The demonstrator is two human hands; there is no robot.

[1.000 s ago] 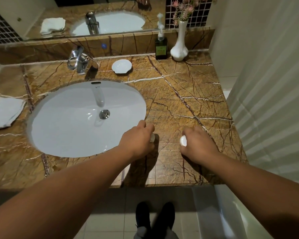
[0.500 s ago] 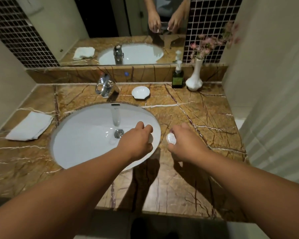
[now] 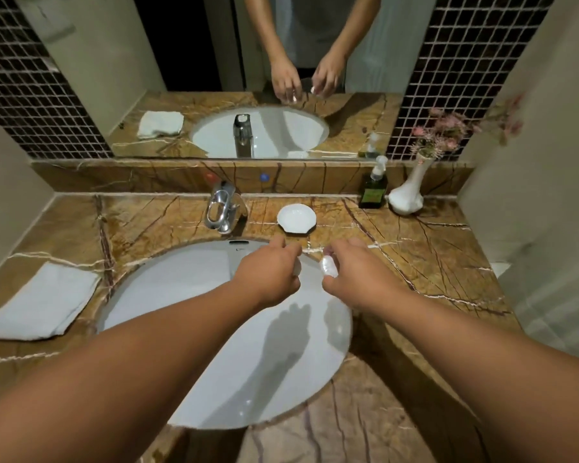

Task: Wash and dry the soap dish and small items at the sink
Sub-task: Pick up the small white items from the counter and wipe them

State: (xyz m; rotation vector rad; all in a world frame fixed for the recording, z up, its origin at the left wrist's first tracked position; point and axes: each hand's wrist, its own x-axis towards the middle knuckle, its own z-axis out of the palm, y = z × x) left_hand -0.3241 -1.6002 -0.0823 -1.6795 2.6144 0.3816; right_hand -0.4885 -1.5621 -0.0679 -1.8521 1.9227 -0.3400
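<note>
A white shell-shaped soap dish (image 3: 297, 219) sits empty on the brown marble counter, just right of the chrome faucet (image 3: 222, 211). My left hand (image 3: 268, 272) hovers over the far right part of the white sink basin (image 3: 181, 295), fingers closed on a small white item that is mostly hidden. My right hand (image 3: 358, 275) is beside it over the basin's right rim, pinching a small white pebble-like item (image 3: 327, 267). Both hands are a short way in front of the dish and apart from it.
A folded white towel (image 3: 44, 304) lies on the counter left of the basin. A green soap dispenser (image 3: 373, 188) and a white vase (image 3: 406, 195) with pink flowers stand at the back right. A mirror runs along the back wall.
Both hands have lifted off the counter's front right with the small white items and moved forward and left, now over the basin's right side. The camera tilted up.
</note>
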